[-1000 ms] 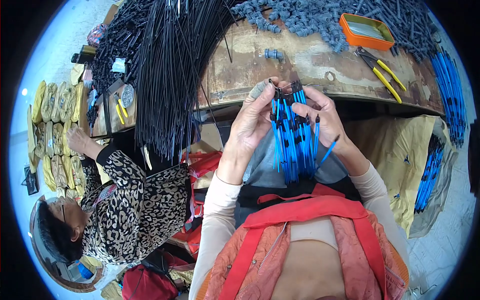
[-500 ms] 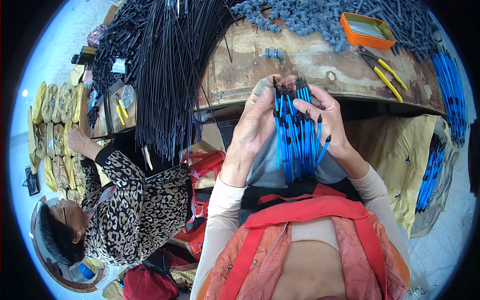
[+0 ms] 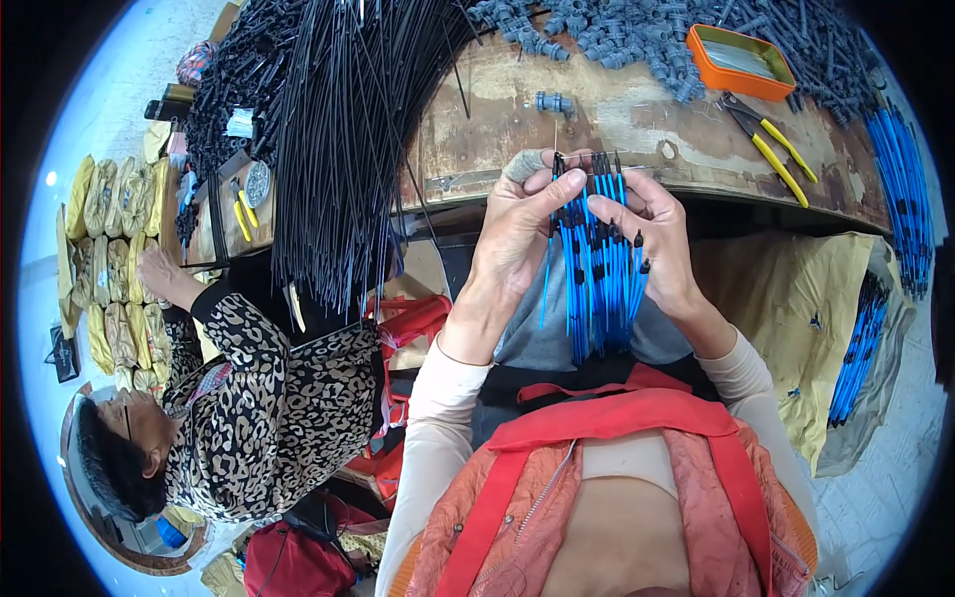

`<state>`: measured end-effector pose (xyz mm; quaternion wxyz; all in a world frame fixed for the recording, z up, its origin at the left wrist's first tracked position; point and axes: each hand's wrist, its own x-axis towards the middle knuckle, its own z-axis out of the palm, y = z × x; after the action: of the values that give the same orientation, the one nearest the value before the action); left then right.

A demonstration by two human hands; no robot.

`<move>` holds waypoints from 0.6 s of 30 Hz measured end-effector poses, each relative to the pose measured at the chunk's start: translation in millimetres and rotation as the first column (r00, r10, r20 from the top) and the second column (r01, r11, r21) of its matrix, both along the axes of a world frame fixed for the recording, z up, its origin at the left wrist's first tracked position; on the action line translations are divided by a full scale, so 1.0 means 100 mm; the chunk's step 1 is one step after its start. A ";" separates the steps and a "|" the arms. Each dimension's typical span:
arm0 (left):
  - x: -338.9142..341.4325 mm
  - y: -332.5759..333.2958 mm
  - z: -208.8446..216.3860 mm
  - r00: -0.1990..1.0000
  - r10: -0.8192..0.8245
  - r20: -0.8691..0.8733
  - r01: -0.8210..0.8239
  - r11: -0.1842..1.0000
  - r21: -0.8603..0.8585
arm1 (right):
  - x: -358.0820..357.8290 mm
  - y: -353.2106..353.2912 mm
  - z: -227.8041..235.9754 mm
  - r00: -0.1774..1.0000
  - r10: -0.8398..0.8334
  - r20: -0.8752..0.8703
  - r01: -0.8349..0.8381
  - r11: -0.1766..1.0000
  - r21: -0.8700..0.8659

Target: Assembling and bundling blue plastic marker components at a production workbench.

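A hanging bundle of thin blue rods with black tips and black collars (image 3: 600, 289) is held between my two hands above my lap. My left hand (image 3: 512, 224) pinches its upper left side with thumb and fingers; a pale wrapping covers one fingertip. My right hand (image 3: 665, 234) is closed around the upper right side, the thumb lying across the rods. A fine wire or needle seems to run across the black tips between the hands. Beyond them, a single grey-blue ribbed fitting (image 3: 553, 102) lies on the worn wooden table (image 3: 468, 149).
Yellow-handled pliers (image 3: 771, 149) and an orange tin (image 3: 741, 65) of thin pale pieces lie right, before heaped grey fittings (image 3: 637, 40). Long black rods (image 3: 338, 149) overhang the edge at left, near a co-worker (image 3: 249, 398). More blue rods (image 3: 900, 189) stand far right.
My left thumb has moved up and right onto the black tips, and the rods hang closer together. The view has shifted slightly. The co-worker's hand stays by the wrapped packets.
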<state>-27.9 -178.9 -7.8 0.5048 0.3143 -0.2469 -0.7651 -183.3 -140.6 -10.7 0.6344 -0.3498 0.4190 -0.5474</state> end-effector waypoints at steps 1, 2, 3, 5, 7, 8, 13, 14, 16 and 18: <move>-0.02 0.01 0.00 1.000 0.020 0.002 -0.020 1.000 -0.004 | 0.00 0.00 0.00 1.000 -0.010 -0.019 0.010 1.000 0.000; -0.02 0.01 -0.01 0.999 0.040 0.004 -0.040 0.999 -0.008 | 0.01 0.00 -0.01 1.000 -0.011 -0.020 0.011 1.000 -0.001; -0.02 0.01 -0.01 0.999 0.040 0.003 -0.040 0.999 -0.010 | 0.02 0.00 -0.02 0.999 -0.036 -0.036 0.035 0.999 -0.018; -0.02 0.00 -0.02 1.000 0.029 -0.007 -0.029 1.000 0.012 | 0.02 0.00 0.00 0.997 -0.062 -0.052 0.060 0.997 -0.039; 0.02 -0.01 -0.05 1.000 -0.028 -0.008 0.028 0.999 -0.020 | 0.01 0.00 0.02 0.999 -0.015 -0.035 0.014 1.000 -0.010; 0.05 -0.02 -0.05 0.996 -0.085 -0.007 0.085 0.995 -0.050 | 0.00 -0.01 0.02 0.999 -0.014 -0.035 0.013 1.000 -0.011; 0.12 -0.15 0.13 0.957 -0.267 -0.114 0.266 0.964 -0.024 | -0.03 0.02 0.01 0.999 0.047 0.009 -0.047 0.999 0.011; 0.10 -0.16 0.19 0.974 -0.223 -0.043 0.216 0.969 -0.120 | -0.02 0.03 0.02 0.999 0.049 0.007 -0.049 0.999 0.009; 0.10 -0.24 0.23 0.977 -0.167 0.132 0.199 0.938 -0.286 | -0.01 0.04 0.04 0.999 0.042 0.034 -0.042 0.999 -0.010; 0.19 -0.39 0.25 0.910 -0.029 0.414 0.264 0.810 -0.524 | -0.02 0.05 0.04 0.998 0.045 0.042 -0.045 0.999 -0.007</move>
<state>-8.5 -218.3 17.4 0.4546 0.2732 -0.5821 -0.6163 -185.1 -135.4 -6.3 0.6542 -0.3497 0.3958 -0.5414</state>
